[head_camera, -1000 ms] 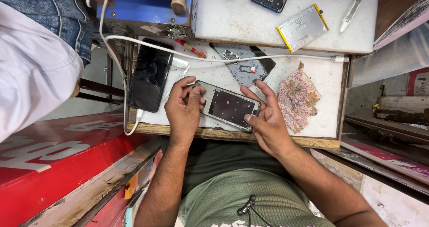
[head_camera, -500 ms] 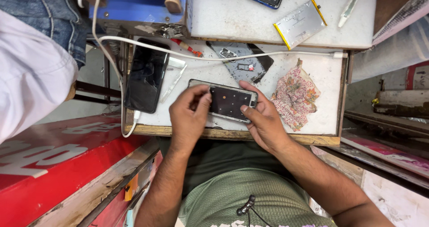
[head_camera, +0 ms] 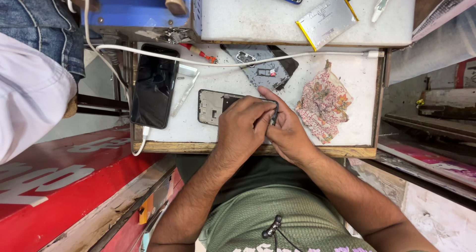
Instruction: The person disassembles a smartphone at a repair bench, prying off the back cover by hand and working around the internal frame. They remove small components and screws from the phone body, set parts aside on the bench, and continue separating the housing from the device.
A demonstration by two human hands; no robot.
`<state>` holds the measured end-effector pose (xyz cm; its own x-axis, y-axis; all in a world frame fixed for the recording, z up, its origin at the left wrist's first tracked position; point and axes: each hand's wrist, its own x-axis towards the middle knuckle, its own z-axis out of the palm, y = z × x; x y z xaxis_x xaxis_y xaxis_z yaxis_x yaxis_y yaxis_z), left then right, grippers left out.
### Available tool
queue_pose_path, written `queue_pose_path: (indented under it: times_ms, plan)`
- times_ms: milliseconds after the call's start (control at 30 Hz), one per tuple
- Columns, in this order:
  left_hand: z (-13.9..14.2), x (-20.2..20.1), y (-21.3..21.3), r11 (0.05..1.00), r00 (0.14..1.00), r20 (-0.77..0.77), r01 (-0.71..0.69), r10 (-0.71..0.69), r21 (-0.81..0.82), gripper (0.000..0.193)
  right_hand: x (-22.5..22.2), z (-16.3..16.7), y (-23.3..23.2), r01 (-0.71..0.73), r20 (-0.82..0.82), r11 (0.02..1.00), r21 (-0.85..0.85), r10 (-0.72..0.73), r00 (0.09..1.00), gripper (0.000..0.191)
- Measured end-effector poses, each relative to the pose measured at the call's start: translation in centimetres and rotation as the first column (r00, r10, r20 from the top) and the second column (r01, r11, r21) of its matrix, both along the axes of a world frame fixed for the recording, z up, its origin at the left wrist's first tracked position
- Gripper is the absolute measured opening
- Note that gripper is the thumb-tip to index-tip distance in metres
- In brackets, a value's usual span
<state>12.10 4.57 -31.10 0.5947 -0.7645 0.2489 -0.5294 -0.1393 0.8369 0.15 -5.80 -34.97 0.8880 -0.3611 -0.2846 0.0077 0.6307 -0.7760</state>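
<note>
An opened phone frame (head_camera: 213, 106) lies flat on the white worktop (head_camera: 347, 68), its inner side up. My left hand (head_camera: 240, 130) covers its right half and presses on it. My right hand (head_camera: 285, 130) grips the frame's right end, with a fingertip on the corner. Both hands meet over that end, so the part beneath them is hidden.
A black phone (head_camera: 154, 86) on a white cable (head_camera: 208, 61) lies at the left. A grey back cover (head_camera: 260, 66), a patterned cloth (head_camera: 322, 103), a silver battery (head_camera: 327, 19), a red screwdriver (head_camera: 201, 52) and a blue machine (head_camera: 134, 6) surround the spot. Another person stands at the left.
The phone frame has been lowered from my raised hands onto the worktop and turned flat. Both hands have closed in over its right end.
</note>
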Motion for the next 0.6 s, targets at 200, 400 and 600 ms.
queue_pose_path:
  times_ms: [200, 400, 600]
  plan:
    - [-0.2, 0.1, -0.7, 0.997, 0.999, 0.001, 0.035, -0.035, 0.069, 0.015, -0.3, 0.3, -0.6, -0.040, 0.006, 0.999, -0.018, 0.040, 0.999, 0.080]
    - [-0.4, 0.3, -1.0, 0.993, 0.998, -0.023, 0.054, -0.052, 0.102, 0.016, -0.4, 0.0, -0.9, -0.046, 0.022, 0.999, -0.011, 0.046, 0.999, 0.080]
    - [-0.6, 0.8, -1.4, 0.992, 0.996, -0.045, 0.082, -0.078, 0.097, 0.015, -0.4, -0.3, -1.3, -0.052, 0.038, 0.998, 0.022, 0.051, 0.998, 0.080]
